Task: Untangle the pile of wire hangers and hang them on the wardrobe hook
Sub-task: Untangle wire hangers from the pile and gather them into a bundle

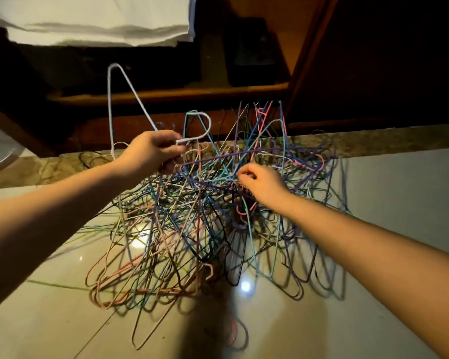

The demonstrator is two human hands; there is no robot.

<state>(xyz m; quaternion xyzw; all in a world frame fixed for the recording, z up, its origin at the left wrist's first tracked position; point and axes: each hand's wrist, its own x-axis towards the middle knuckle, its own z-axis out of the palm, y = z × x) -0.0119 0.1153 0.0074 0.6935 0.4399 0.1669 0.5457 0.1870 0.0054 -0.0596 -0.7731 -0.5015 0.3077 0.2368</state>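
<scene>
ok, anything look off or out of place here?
Only the heap of coloured wire hangers: interlocked at all angles on the glossy tiled floor, several poking upright. The left hand grips a white wire hanger tilted above it; the right hand pinches into the heap. No breakage visible.

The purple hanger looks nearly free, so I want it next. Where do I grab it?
Take the purple hanger by its long straight bar, probably from above: that bar lies exposed across the top of the pile, while its other parts vanish into the tangle.
</scene>
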